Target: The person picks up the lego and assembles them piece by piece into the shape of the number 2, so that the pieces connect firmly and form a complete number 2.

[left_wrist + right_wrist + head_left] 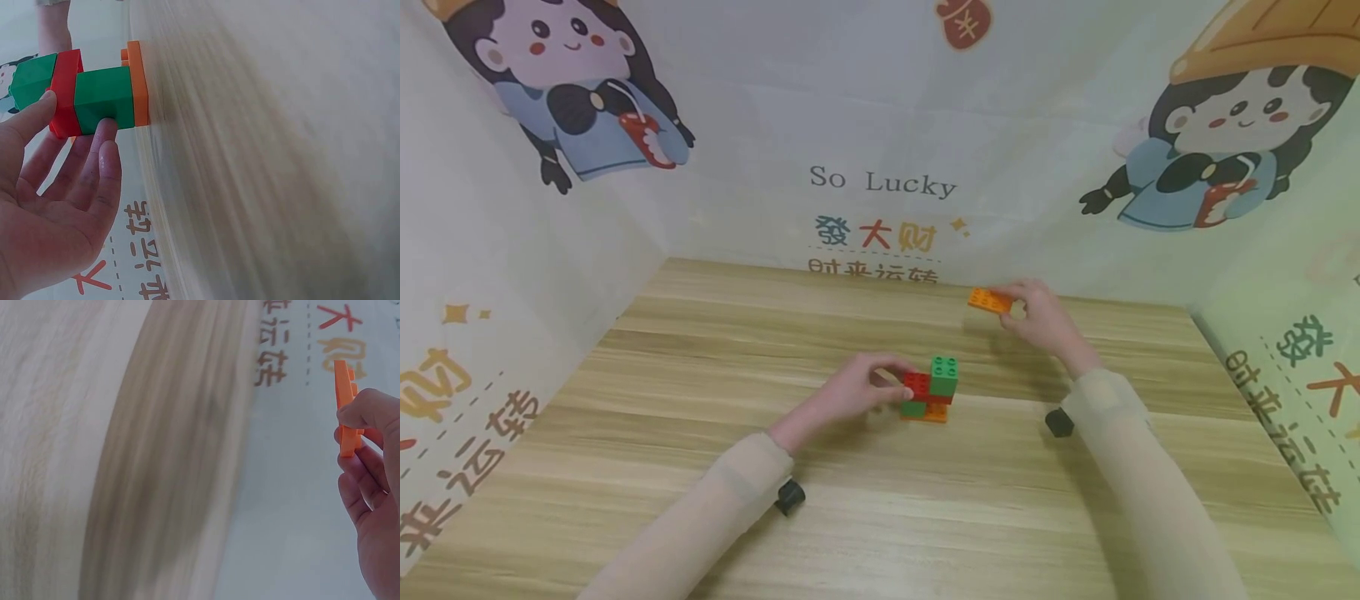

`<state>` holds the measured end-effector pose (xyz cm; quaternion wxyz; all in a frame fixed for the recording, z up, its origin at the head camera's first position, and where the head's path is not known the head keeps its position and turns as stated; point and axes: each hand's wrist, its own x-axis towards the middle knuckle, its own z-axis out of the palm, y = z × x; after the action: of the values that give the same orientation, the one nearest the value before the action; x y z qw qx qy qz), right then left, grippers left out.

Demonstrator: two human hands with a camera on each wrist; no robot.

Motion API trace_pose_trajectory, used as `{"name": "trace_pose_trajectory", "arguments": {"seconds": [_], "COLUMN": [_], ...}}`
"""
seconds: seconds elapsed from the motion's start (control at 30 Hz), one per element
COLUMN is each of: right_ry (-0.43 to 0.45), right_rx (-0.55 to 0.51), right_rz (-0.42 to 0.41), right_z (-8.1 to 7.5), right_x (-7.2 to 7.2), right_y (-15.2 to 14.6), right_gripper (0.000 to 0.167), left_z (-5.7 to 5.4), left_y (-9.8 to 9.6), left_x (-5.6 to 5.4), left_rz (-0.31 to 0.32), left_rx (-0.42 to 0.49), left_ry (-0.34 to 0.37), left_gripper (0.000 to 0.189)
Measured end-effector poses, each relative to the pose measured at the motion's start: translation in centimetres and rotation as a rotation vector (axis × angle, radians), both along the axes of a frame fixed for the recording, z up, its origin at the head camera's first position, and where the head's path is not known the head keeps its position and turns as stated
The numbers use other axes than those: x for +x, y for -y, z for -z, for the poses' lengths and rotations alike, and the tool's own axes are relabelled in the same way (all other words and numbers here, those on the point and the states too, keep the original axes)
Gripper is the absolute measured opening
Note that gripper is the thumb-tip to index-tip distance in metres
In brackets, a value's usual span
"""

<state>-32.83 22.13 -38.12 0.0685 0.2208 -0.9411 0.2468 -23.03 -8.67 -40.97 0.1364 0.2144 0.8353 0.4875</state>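
Observation:
A small stack of toy building bricks stands on the table. An orange plate (937, 414) forms its base, with a lower green brick (103, 97) on it, a red brick (917, 384) above that, and an upper green brick (944, 380) at the right on top. My left hand (859, 387) holds the stack from the left, thumb on the red brick and fingertips at the lower green one. Farther back on the right, my right hand (1041, 317) pinches a loose orange plate (988, 300) by one end, studs showing. In the right wrist view this plate is seen edge-on.
Beneath the bricks is a wood-grain table (1000, 500). A white printed cloth (880, 125) with cartoon figures and lettering surrounds it at the back and both sides. Small black pieces (790, 497) show under both wrists.

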Motion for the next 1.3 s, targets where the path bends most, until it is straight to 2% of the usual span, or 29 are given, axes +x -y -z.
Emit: {"name": "trace_pose_trajectory", "arguments": {"seconds": [0.17,0.67,0.9,1.3], "right_ry": [-0.011,-0.106,-0.131,-0.150], "right_rx": [-0.032,-0.094,-0.128,-0.144], "right_rz": [-0.014,-0.127,-0.171,-0.240], "right_z": [-1.0,-3.6,-4.0,-4.3], "right_x": [1.0,4.7,6.3,7.9], "right_y": [0.7,2.3,2.9,4.0], "right_gripper": [0.046,0.046,0.047,0.048], "left_z": [-0.1,0.0,0.0,0.2], "left_y": [0.0,0.1,0.1,0.2], "left_x": [0.0,0.1,0.0,0.0], "left_rz": [0.003,-0.010,-0.008,0.000], "left_rx": [-0.002,-0.002,-0.006,0.000], "left_ry": [-0.001,-0.002,0.002,-0.005], "left_gripper": [0.037,0.036,0.037,0.036]}}
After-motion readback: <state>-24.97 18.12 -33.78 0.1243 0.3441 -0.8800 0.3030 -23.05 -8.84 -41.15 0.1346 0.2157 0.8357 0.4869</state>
